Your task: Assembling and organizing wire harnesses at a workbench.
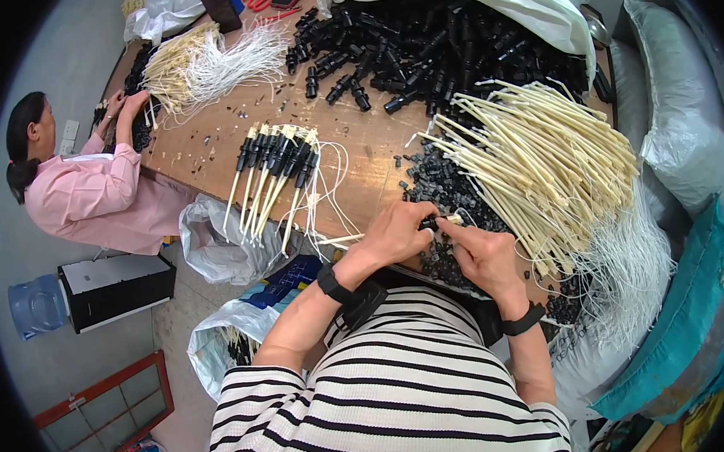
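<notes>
Caught at what looks like the joining stage: pinching a black connector (431,223) in the left hand (394,231), near the front edge of the worktop (365,135); meeting its far end with the right hand (484,256), whether gripping or merely pushing, too hidden to tell; probably calling next for a steady hold and a firm push or twist; short, dark and largely covered by fingers; just beside loose dark pieces (426,185), well apart from bundled cream tubes (553,160).
</notes>
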Action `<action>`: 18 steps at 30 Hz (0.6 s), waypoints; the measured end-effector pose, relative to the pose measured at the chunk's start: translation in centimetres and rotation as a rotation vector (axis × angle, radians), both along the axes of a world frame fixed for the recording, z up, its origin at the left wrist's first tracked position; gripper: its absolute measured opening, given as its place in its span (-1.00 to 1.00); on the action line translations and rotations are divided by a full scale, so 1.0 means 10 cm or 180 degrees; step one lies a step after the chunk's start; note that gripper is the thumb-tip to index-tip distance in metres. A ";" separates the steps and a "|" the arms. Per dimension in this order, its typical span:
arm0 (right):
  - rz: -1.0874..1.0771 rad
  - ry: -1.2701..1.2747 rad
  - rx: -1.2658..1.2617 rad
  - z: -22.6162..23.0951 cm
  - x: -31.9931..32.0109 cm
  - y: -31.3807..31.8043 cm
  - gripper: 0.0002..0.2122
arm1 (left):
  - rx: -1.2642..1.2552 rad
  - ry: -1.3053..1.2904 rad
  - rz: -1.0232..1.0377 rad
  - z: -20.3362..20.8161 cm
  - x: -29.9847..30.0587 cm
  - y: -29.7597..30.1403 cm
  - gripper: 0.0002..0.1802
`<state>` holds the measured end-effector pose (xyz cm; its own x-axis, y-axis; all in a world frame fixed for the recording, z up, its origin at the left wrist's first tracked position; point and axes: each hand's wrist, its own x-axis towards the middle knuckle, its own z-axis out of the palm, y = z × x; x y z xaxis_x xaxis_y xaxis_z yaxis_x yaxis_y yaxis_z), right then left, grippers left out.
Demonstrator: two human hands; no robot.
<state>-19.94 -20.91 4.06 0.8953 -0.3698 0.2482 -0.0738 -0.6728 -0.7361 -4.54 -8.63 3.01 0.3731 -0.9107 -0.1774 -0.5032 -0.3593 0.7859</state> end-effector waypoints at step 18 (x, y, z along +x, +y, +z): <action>-0.0073 -0.0238 0.0078 0.12 0.36 0.18 -0.84 | -0.0263 -0.3136 0.2033 -0.01 1.45 1.00 -0.69</action>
<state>-16.33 -19.15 5.29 0.8658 -0.3969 0.3048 -0.0332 -0.6533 -0.7564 10.00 1.33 2.96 0.7091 -0.5039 0.4933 -0.6534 -0.7326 0.1909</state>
